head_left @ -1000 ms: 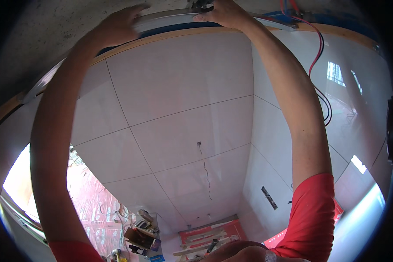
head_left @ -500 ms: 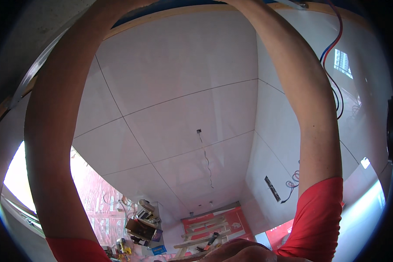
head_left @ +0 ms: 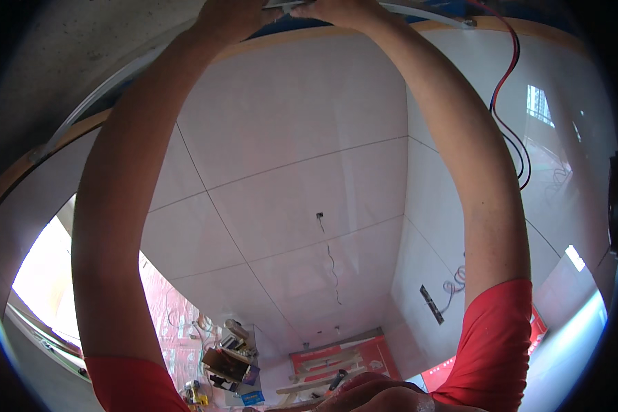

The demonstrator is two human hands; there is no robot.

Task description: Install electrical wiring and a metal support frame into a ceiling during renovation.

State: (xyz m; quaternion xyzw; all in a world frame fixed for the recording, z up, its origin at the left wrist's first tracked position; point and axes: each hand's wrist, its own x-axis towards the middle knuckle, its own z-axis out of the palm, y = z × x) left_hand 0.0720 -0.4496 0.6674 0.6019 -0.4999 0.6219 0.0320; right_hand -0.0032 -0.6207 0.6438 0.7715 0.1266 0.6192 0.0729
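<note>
Both my arms reach up overhead, and my hands meet at the top edge of the view. My left hand (head_left: 232, 19) has its fingers closed at the end of a thin pale strip (head_left: 281, 6), which is partly cut off by the frame. From the other side, my right hand (head_left: 342, 12) pinches the same strip, fingers bent and pressed together. Just below them runs a wooden edge batten (head_left: 292, 36) along the top of the wall panels. A whitish tube (head_left: 93, 99) curves along this batten on the left, and another length (head_left: 426, 15) on the right.
Glossy pale panels (head_left: 288, 103) cover the walls. Red and blue wires (head_left: 507, 75) hang at the right; a slot with coiled wire (head_left: 431, 304) is in the right wall. Below are a box (head_left: 228, 364), tools (head_left: 196, 395) and a wooden rack (head_left: 323, 367). Bright window at left.
My hands have come lower into view, and the pale strip between them now shows. The left arm has shifted right, and the view has tilted a little upward.
</note>
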